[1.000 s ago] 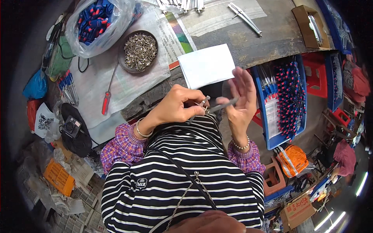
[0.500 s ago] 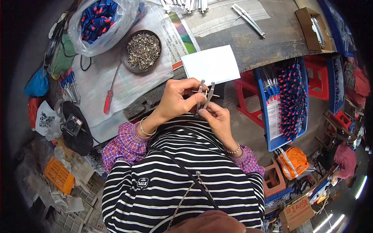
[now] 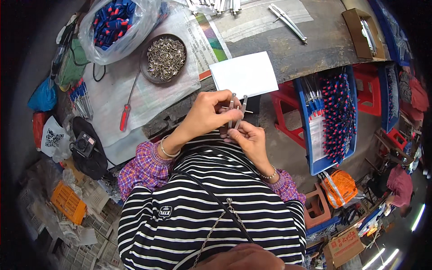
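Beyond the fingers [image 3: 218, 96], white paper [image 3: 244, 73] overhangs the dark table [image 3: 292, 53].

The held divider [image 3: 243, 106] obstructs the table's [image 3: 283, 51] near edge; a hand could pass between white paper [image 3: 244, 74] and bowl [image 3: 153, 79].

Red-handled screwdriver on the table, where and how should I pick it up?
Probably best by the middle of its red handle, coming from your side: that thick end lies clear and points toward you, while the thin shaft runs away to the bowl of metal parts, leaving less room there.
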Demonstrator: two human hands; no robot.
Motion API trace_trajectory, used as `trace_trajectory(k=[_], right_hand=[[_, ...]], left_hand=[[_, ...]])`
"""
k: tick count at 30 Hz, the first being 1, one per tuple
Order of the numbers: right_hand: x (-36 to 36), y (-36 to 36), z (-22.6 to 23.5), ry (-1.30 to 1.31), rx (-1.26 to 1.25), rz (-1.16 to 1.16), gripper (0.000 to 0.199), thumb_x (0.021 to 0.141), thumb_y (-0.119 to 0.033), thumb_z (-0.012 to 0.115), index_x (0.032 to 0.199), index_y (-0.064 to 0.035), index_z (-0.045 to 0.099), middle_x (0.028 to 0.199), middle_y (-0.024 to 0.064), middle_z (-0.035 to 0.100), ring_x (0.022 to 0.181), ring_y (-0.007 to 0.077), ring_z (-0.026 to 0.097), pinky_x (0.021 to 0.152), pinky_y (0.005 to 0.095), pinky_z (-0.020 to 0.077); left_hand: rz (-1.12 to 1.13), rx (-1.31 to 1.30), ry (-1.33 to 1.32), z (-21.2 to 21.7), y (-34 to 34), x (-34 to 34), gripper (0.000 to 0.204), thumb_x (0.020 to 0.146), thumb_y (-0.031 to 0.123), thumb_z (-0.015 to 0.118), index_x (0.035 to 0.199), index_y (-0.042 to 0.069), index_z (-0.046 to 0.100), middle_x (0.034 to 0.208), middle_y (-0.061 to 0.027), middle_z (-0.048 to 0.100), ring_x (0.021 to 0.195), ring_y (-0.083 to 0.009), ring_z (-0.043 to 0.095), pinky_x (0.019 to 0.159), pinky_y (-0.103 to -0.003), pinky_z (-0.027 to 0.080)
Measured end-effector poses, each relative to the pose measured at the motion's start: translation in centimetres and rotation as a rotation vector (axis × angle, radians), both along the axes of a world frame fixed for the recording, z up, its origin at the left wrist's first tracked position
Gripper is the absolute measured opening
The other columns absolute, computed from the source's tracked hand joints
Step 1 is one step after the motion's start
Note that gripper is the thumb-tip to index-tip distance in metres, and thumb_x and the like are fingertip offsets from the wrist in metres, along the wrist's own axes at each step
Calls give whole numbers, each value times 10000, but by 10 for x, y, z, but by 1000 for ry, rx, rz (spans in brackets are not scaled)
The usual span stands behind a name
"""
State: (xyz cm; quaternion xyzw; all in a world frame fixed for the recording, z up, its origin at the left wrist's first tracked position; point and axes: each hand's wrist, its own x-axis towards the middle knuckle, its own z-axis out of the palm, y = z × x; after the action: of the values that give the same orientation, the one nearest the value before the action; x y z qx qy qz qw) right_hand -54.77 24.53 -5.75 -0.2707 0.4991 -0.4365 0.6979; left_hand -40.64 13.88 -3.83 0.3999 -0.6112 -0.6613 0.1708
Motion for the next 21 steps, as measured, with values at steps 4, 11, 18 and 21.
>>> trace_trajectory(k=[4,11,18,21], right_hand=[[0,-1,2,-21,20,-34,187,871,-23,530,1023,68,590,871,119,662,786,152,646,681,242,541],[-2,0,3,-17,33,-23,189,871,-28,533,1024,66,592,869,117,664,783,148,646,681,239,543],[-2,-1,2,-25,42,-31,187,871,-31,540,1018,70,593,868,115,664,784,147,647,683,236,543],[-3,0,5,-22,57,-35,187,870,-29,539,1018,72,591,866,117,664,787,149,647,685,238,544]], left_hand=[[25,38,-1,7,-3,-3,127,830,87,620,863,-35,604,746,-26,604,672,-47,545,584,-196,457],[33,30,61,-5,-1,0,136,851,123,607,869,-9,580,711,5,578,623,-40,519,549,-187,429],[24,142,66,-2,-5,1,101,791,53,650,838,3,576,745,10,571,641,-33,514,560,-169,419],[-113,85,-57,-6,-5,2,103,801,62,650,838,4,573,761,9,565,643,-28,501,570,-170,420]])
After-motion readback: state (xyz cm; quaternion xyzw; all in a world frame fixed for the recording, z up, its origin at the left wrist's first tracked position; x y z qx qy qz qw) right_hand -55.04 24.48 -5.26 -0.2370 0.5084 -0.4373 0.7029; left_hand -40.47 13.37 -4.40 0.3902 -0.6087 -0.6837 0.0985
